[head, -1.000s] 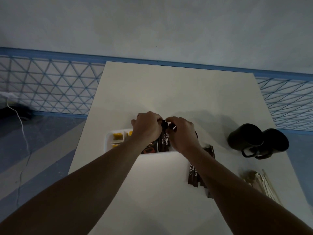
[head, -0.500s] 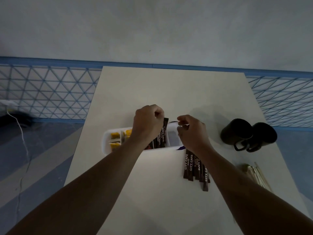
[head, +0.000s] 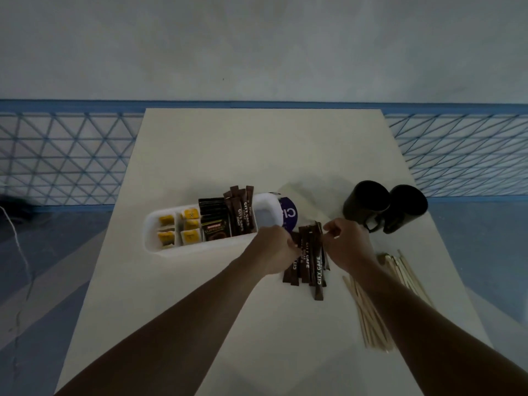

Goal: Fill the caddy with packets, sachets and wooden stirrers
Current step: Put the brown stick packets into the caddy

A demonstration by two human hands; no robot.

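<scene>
The white caddy (head: 151, 235) lies on the table with yellow sachets (head: 183, 227) in its left cells, dark packets (head: 214, 222) in the middle and several brown stick sachets (head: 241, 212) standing upright beside them. Its right cell (head: 267, 215) holds nothing. A loose pile of brown stick sachets (head: 310, 262) lies in front of the caddy's right end. My left hand (head: 274, 250) grips the pile's left side. My right hand (head: 347, 247) pinches its top right. Wooden stirrers (head: 371, 315) lie at the right, partly under my right forearm.
Two black mugs (head: 383, 207) stand at the back right. A purple and white wrapper (head: 288, 211) lies behind the caddy's right end. The white table (head: 257, 150) ends at a blue mesh railing (head: 65, 155); the floor drops away on both sides.
Both hands left the caddy, where stick sachets now stand upright, and moved down and right onto the loose pile of stick sachets. The view tilted, showing the caddy's contents.
</scene>
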